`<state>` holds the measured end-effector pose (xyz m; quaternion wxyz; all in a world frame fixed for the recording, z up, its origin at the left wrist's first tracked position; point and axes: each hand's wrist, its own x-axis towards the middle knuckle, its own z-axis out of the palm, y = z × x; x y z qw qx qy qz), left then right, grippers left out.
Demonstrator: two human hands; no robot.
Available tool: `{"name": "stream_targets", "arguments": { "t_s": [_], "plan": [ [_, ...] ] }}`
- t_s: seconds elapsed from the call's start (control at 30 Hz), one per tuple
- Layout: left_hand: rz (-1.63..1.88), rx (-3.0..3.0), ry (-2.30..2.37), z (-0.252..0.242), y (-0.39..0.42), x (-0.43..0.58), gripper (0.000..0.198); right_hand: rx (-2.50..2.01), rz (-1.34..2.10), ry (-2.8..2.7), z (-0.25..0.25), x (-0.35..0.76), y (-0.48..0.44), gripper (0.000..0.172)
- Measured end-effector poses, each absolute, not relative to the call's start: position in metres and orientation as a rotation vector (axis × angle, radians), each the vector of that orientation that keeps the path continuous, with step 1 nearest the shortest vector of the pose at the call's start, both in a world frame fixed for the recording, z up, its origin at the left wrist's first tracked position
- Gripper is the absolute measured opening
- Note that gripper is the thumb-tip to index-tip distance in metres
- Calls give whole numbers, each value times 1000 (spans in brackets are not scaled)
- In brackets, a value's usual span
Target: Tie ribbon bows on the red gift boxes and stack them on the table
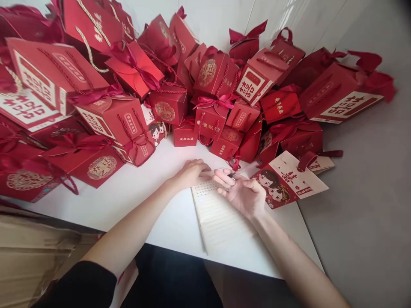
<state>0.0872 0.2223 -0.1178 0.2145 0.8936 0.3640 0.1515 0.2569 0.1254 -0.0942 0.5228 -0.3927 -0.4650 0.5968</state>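
Observation:
An open notebook (pixel 224 222) with lined pages and some handwriting near its top lies on the white table. My left hand (pixel 192 173) rests at the notebook's upper left corner, fingers bent over the page edge. Palm turned up, my right hand (pixel 242 190) is over the upper right part of the page, its fingers curled around a pen (pixel 247 170). The pen is blurred and points up to the right. Beside my right hand stands a red and white gift box (pixel 289 179) with a cartoon couple on it.
Many red gift boxes (pixel 102 169) with ribbons and rope handles are piled across the back and left of the white table (pixel 135 205). A pale wall (pixel 218 13) rises behind them. Cardboard (pixel 28 252) shows at the lower left.

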Motion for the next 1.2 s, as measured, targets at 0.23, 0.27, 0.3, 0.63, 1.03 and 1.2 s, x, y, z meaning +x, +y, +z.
{"name": "stream_targets", "arguments": {
  "t_s": [0.23,0.27,0.3,0.63,1.03,1.2],
  "plan": [
    [373,2425,982,-117,223,88,25,-1142,1227,-1056,-119,237,132,46],
    [379,2419,983,-118,224,88,24,-1199,1175,-1073,-121,237,131,44],
    [384,2413,980,-118,225,88,24,-1264,1110,-1093,-122,237,130,40],
    [394,2394,1003,-120,226,90,19,-1609,894,-1323,-125,237,120,36],
    [413,2400,999,-122,226,90,19,-1645,819,-1373,-127,237,121,33],
    [403,2400,1001,-121,225,90,19,-1651,759,-1387,-129,238,122,32]
  ]
}}
